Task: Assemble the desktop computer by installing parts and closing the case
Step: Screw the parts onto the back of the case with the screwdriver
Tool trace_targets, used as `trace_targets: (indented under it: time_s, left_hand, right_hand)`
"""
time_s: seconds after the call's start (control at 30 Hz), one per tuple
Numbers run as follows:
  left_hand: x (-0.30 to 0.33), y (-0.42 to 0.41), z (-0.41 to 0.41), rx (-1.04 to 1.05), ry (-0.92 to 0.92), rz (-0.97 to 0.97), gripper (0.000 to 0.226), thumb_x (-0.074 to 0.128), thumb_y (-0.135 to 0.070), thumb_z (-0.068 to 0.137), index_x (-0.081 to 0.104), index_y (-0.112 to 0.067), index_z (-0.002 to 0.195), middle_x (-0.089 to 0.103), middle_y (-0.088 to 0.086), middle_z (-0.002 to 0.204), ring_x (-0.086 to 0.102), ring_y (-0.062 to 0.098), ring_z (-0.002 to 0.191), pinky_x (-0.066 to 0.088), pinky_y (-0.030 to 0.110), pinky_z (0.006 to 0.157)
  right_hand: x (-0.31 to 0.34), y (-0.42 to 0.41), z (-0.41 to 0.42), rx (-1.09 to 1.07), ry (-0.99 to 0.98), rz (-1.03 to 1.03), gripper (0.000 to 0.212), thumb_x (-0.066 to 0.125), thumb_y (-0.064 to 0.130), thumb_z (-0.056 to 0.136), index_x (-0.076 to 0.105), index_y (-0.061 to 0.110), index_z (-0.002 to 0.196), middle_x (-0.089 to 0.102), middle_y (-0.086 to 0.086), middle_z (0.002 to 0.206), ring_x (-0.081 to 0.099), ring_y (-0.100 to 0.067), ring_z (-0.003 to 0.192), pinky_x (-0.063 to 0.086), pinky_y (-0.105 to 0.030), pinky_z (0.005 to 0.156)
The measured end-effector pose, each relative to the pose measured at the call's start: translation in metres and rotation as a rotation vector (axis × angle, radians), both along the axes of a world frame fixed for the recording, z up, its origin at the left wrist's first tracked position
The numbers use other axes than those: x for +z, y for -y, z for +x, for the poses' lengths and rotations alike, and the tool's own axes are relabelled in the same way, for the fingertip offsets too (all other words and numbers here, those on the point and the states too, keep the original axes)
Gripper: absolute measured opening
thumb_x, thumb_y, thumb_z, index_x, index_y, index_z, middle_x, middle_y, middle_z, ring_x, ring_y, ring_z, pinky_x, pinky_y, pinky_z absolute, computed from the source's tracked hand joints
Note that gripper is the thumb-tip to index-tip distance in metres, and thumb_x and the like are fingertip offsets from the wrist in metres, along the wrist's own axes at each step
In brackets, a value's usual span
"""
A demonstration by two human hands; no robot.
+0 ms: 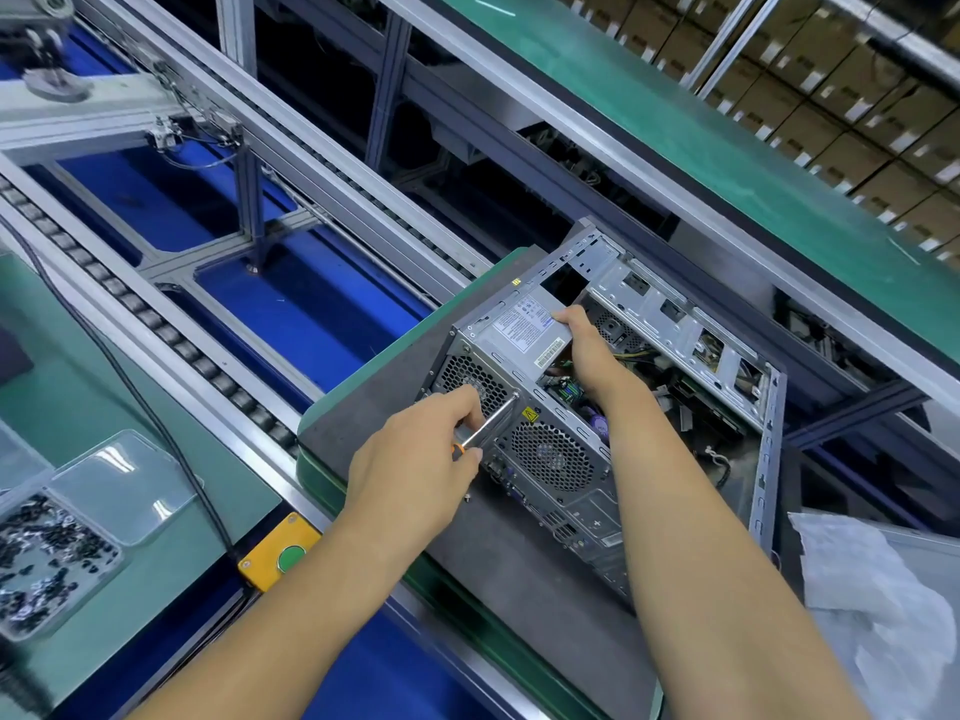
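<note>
The PSU (524, 330) is seated at the case's (769, 433) 10 o'clock corner, steadied by the gripping right hand (582, 340); a screwdriver (485, 426) is gripped by the left hand (415, 459). Fastening and case closing remain.

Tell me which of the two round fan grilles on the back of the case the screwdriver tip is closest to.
The upper grille, on the power supply; the screwdriver in the left hand points beside it.
</note>
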State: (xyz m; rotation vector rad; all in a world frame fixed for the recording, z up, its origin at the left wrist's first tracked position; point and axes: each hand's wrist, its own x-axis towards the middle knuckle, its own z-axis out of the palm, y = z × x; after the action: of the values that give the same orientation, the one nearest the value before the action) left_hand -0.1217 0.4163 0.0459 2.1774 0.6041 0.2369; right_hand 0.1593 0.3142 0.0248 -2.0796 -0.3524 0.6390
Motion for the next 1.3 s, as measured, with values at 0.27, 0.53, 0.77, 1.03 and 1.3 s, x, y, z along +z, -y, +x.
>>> trace_targets:
  time_s: [0.27,0.53,0.77,1.03,1.3]
  left_hand:
    - [0.006,0.011,0.008,-0.097,-0.035,-0.143,0.021,0.030,-0.037,0.109,0.045,-0.032,0.094,0.069,-0.005,0.073,0.060,0.018,0.067,0.055,0.044,0.074]
    - [0.011,0.007,0.018,-0.074,0.002,-0.237,0.016,0.056,-0.028,0.101,0.056,-0.032,0.085,0.070,-0.015,0.063,0.068,0.004,0.056,0.063,0.041,0.069]
    - [0.009,-0.001,0.025,-0.012,-0.036,-0.226,0.016,0.066,-0.034,0.094,0.062,-0.031,0.079,0.070,-0.023,0.065,0.065,-0.003,0.057,0.059,0.034,0.069]
    - [0.013,0.003,0.033,-0.069,-0.158,-0.085,0.017,0.050,-0.035,0.102,0.052,-0.031,0.085,0.069,-0.026,0.066,0.064,0.001,0.057,0.040,0.027,0.057]
    - [0.010,0.005,0.041,-0.119,-0.099,-0.276,0.023,0.040,-0.014,0.106,0.060,-0.018,0.097,0.065,-0.002,0.064,0.050,0.002,0.048,0.036,0.018,0.047]
  right_hand:
    - [0.004,0.000,-0.005,0.029,-0.002,0.003,0.040,0.037,0.057,0.090,0.071,0.048,0.070,0.073,0.015,0.076,0.061,-0.018,0.089,0.049,-0.033,0.079]
    - [0.009,-0.001,-0.009,0.019,0.030,0.015,0.036,0.040,0.061,0.081,0.068,0.040,0.077,0.073,0.014,0.075,0.062,-0.008,0.076,0.047,-0.025,0.066]
    - [0.012,-0.001,-0.013,0.022,0.019,0.002,0.043,0.040,0.064,0.078,0.067,0.033,0.090,0.073,0.012,0.080,0.060,-0.016,0.084,0.046,-0.031,0.073]
    - [0.015,0.000,-0.016,-0.003,0.004,0.001,0.036,0.038,0.056,0.091,0.065,0.031,0.093,0.067,0.006,0.088,0.057,-0.016,0.081,0.043,-0.031,0.072]
    - [0.018,0.000,-0.019,-0.012,-0.006,-0.013,0.032,0.036,0.055,0.096,0.064,0.040,0.094,0.063,0.004,0.095,0.056,-0.017,0.084,0.039,-0.033,0.072]
